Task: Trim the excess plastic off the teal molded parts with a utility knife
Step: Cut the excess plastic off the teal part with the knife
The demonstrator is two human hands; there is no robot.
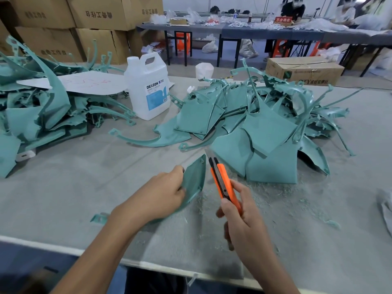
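My left hand [161, 194] grips a teal molded part [195, 181] by its left edge and holds it tilted over the grey table [63, 198]. My right hand [239, 217] holds an orange utility knife [222, 181]. Its blade end points up and away, just right of the part's upper tip. One pile of teal parts [261, 128] lies behind the knife on the right. A second pile of teal parts [38, 111] sits at the left.
A white DEXCON jug [148, 88] stands between the piles, beside a white card [84, 83]. Teal shavings [275, 198] litter the table near my right hand. Cardboard boxes [74, 24] stand behind, and people work at a far table [275, 30].
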